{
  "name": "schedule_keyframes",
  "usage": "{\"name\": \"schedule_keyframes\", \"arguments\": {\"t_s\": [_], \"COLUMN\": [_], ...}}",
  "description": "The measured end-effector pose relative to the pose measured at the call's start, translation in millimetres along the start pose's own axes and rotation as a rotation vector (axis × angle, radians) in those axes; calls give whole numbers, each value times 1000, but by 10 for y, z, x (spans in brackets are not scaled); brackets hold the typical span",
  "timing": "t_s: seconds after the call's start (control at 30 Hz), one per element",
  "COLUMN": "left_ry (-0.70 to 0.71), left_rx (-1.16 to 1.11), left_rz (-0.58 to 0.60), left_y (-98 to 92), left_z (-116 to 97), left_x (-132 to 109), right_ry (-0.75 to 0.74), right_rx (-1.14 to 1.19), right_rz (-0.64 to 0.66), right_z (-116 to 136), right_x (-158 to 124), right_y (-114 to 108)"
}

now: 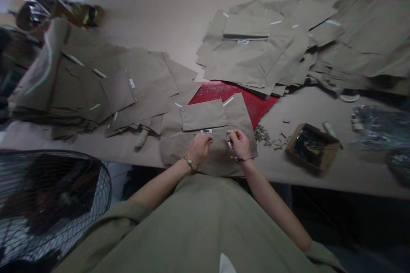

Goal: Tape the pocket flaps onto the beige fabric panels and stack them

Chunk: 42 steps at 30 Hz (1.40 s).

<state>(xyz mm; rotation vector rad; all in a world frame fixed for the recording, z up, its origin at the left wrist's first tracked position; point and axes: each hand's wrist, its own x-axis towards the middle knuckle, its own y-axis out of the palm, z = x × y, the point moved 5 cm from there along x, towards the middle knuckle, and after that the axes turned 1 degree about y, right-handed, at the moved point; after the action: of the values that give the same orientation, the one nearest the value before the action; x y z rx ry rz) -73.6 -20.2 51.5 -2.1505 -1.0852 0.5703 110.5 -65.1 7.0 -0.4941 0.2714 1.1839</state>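
A small pale scrap [231, 137] is pinched in the right grip [240, 145], over a flat tan cloth piece [218, 158] on the brown desk [144, 13] (the left grip [199, 148] cannot be told apart or together). The scrap could be dropped if the pinch slips.

The pale sliver [228, 138] pinched in the right hand [240, 146] is partly hidden there and too blurred to name. The print on the small black-and-white label [206, 131] below the tan fabric pocket [203, 115] is too small to read. The tiny grey metal bits [262, 135] on the table [297, 111] are too small to identify. The contents of the brown cardboard box [312, 147] are dark and unclear. The round black wire fan guard [48, 204] runs off the left edge, and the glossy objects [32, 15] at the top-left corner are blurred.
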Motion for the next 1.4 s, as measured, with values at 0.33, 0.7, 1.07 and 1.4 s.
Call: {"name": "schedule_keyframes", "arguments": {"t_s": [0.33,0.7,1.07,1.4], "left_ry": [-420,-523,-129,-313], "left_rx": [166,426,232,274], "left_rz": [287,333,101,151], "left_y": [184,214,83,195], "left_z": [633,558,904,860], "left_x": [740,931,212,245], "right_ry": [-110,164,250,103], "right_rx": [-745,-982,-1011,-929], "right_rz": [-214,-240,-182,-293], "right_z": [237,119,83,169], "right_x": [528,762,928,880], "right_y": [-807,-839,-851,-802]}}
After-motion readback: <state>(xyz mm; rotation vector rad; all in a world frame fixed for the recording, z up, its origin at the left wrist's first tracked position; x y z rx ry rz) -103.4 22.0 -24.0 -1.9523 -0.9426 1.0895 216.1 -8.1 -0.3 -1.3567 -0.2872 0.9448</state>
